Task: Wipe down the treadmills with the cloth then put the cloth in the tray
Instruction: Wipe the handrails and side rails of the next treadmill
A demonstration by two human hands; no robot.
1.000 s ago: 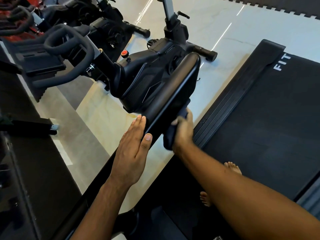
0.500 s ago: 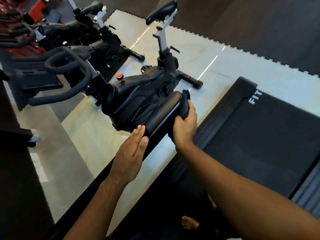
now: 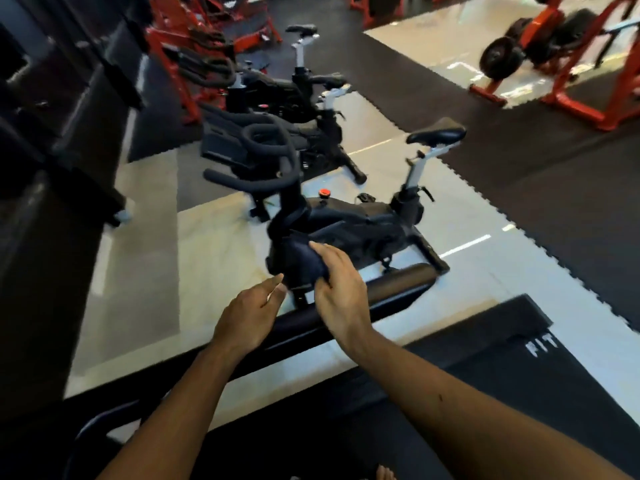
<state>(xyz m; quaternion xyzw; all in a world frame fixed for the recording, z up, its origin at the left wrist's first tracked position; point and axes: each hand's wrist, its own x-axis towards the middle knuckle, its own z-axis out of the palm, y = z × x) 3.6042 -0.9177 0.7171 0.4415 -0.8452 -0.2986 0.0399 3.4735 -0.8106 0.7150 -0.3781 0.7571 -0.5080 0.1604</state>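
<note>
Over the handrail (image 3: 398, 282) of the treadmill, your right hand (image 3: 341, 289) holds the cloth (image 3: 303, 263) bunched up, and it looks to be off the bar rather than on it. Its fingers (image 3: 320, 249) are curled round the wad and pinch it against the palm. Your left hand (image 3: 247, 315) is reaching in, fingers (image 3: 273, 284) stretched out and loosely together, tips right at the cloth's lower edge. The blur won't let me say whether they touch it.

This looks like a regrip or a refold, so make it count. Take that lower edge with the left hand, open the wad and fold a fresh face outward. Then wrap the cloth round the rail, not just over the top, and draw it along in one long pass so the underside gets wiped too. Mind the spin bike (image 3: 363, 226) close behind the bar.

The treadmill deck (image 3: 502, 327) lies to your right, and I'd say it needs its turn. No tray is in view, so putting the cloth away comes later.
</note>
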